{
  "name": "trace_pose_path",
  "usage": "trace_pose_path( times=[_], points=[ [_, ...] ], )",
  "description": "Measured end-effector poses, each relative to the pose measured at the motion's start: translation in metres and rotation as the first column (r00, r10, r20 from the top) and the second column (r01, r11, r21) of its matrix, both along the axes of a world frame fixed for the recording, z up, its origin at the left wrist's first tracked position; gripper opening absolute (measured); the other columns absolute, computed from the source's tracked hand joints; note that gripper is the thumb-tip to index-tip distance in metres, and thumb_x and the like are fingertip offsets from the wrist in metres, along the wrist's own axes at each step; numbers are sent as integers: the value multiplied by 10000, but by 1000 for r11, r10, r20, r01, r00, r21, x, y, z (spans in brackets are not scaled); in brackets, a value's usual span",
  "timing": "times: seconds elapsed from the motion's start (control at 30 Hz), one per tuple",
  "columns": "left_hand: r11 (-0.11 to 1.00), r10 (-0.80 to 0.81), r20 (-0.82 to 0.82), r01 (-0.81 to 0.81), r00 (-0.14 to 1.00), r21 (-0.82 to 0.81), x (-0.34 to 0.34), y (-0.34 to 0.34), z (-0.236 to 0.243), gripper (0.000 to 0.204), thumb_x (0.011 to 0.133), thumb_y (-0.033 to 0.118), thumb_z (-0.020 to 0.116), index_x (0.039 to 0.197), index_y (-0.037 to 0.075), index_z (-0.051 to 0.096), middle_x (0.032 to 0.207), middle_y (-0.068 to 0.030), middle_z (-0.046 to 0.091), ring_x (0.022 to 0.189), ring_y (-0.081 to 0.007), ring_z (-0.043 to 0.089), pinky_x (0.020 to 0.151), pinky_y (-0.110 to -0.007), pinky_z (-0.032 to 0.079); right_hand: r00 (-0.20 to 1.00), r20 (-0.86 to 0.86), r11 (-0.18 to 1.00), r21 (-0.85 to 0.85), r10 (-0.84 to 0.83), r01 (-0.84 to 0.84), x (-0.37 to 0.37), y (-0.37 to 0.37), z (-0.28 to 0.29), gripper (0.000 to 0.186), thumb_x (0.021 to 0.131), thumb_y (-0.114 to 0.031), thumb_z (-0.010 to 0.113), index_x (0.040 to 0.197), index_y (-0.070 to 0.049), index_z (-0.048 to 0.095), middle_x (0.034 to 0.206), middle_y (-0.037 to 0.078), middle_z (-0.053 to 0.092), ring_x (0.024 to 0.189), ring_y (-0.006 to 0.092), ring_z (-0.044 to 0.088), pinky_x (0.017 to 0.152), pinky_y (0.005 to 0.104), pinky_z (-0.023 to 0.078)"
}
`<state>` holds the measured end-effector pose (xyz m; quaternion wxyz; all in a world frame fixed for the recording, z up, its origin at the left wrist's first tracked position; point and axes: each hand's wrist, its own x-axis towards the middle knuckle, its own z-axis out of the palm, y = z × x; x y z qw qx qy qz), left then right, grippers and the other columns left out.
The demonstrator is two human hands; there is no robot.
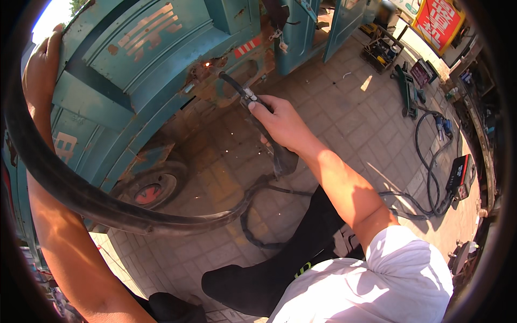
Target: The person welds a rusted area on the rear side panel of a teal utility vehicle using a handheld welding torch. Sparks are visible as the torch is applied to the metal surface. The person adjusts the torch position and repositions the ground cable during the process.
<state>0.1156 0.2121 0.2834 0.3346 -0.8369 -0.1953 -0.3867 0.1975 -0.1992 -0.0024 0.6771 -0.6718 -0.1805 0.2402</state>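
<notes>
A bare right hand (283,118) wraps its fingers round a black torch (249,96), its tip just beside a glowing spot (207,64) on a rusty teal truck panel (161,70). The left hand (44,67) is at the panel's edge; whether its fingers grip, I cannot tell. Without gloves, hot spatter could burn skin.

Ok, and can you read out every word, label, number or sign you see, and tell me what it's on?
I won't copy wording, but here's where it stands:
Red sign, top right: large yellow and white characters.
Teal cargo-bed panel: faded pale characters, one above, one lower left.
Black-and-red box, right: pale marks, too small to read.
Black trousers: green marking, unclear.
</notes>
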Motion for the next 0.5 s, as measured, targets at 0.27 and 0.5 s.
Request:
trace_pose_path(
  times=[0.27, 0.5],
  points=[
    [996, -31, 47, 35, 998, -87, -5, 9, 12, 546, 1075, 564, 318, 1387, 276, 662, 1187, -96, 749, 1105, -282, 716, 975, -376, 523, 1000, 22, 1000, 13, 4, -5, 3, 7, 6, 467, 1015, -380, 597, 1214, 38, 654, 712, 19, 560, 512, 132, 612, 481, 314, 487],
    [998, -44, 69, 47, 997, -46, 0, 28, 7, 601, 1062, 624, 312, 1353, 263, 694, 1146, -103, 762, 1056, -279, 737, 957, -390, 541, 1000, 12, 1000, 15, -8, 7, 4, 7, 6, 458, 1014, -378, 597, 1189, 41, 659, 690, 19, 553, 509, 135, 615, 479, 316, 482]
  ],
)
